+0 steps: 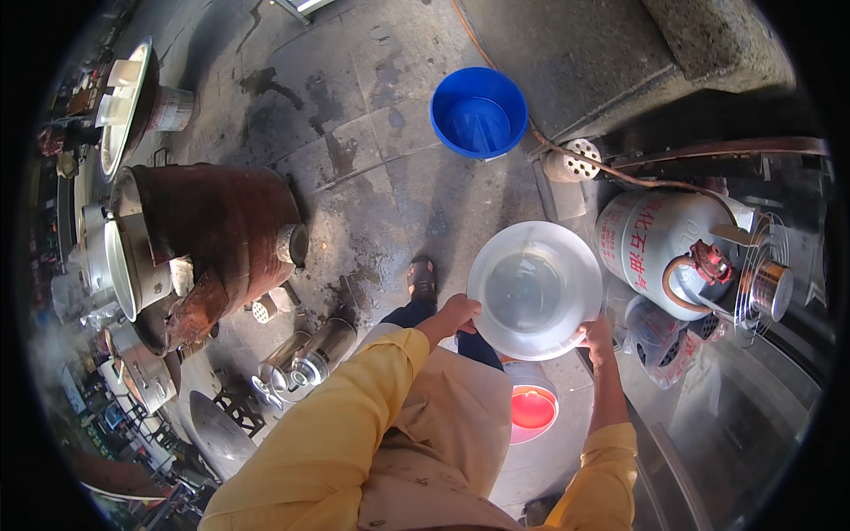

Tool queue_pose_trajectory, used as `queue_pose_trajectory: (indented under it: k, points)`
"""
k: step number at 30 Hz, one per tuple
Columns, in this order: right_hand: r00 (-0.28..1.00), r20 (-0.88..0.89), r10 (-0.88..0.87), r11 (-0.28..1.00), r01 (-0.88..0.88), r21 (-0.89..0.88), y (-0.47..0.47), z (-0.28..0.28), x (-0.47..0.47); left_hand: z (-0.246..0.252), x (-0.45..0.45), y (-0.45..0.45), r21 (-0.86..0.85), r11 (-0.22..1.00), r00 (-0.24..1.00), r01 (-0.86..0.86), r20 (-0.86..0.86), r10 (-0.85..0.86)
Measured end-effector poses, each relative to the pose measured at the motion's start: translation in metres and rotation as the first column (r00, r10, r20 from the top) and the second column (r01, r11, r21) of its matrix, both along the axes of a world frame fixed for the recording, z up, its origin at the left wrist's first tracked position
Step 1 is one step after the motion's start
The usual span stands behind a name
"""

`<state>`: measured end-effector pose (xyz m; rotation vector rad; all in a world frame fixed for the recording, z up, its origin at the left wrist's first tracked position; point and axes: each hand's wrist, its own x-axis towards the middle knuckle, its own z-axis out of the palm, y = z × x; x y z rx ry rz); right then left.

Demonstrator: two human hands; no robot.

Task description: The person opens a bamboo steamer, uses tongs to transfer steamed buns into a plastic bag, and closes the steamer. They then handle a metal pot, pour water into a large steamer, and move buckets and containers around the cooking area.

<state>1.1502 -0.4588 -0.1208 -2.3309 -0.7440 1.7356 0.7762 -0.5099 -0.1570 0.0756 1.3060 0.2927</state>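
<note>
Both my hands grip the rim of a wide translucent plastic basin in front of me. My left hand pinches its near left edge, and my right hand clasps the near right edge. Clear liquid seems to lie in the basin's bottom, though I cannot tell for sure. Partly beneath the basin's near edge stands a bucket with a red inside. Farther ahead on the paving is a round blue plastic tub, holding what looks like a little water.
A rusty drum stove with metal pots stands at left, beside steel vacuum flasks. On the right are a grey gas cylinder with a hose and a perforated coal briquette. The paving has wet patches.
</note>
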Motion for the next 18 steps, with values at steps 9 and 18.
queue_pose_trajectory:
  k: [9, 18]
  points:
    - [0.931, -0.293, 0.219, 0.975, -0.203, 0.087, 0.062, 0.213, -0.153, 0.236, -0.136, -0.019, 0.120, 0.953, 0.926, -0.277, -0.232, 0.298]
    - [0.763, -0.399, 0.508, 0.831, -0.313, 0.460, 0.137, 0.399, -0.345, 0.430, -0.250, -0.059, 0.407, 0.720, 0.759, -0.563, -0.092, 0.645]
